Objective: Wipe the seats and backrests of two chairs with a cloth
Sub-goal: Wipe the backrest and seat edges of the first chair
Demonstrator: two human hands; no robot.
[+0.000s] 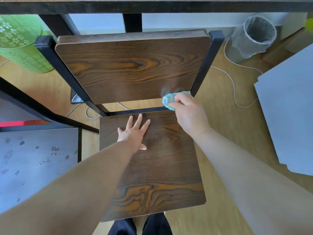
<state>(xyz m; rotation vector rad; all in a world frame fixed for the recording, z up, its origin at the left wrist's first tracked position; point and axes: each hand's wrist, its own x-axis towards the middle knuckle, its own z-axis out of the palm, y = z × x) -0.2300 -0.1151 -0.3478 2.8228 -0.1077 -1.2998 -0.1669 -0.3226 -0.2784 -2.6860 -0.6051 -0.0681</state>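
Note:
A dark wooden chair with a black metal frame stands right below me. Its backrest point(132, 65) faces me and its seat point(157, 175) stretches toward my legs. My right hand point(189, 114) is shut on a balled teal cloth point(169, 99), pressed against the lower right corner of the backrest, just above the rear seat rail. My left hand point(133, 133) lies flat on the rear part of the seat with its fingers spread, holding nothing. Only this one chair is in sight.
A dark table edge point(152, 5) crosses the top. A green perforated bin point(20, 43) stands at the far left, a lined wastebasket point(254, 36) at the far right. A white cable point(233, 85) trails over the wooden floor. Grey boards point(288, 107) lie to the right, a grey mat point(33, 163) to the left.

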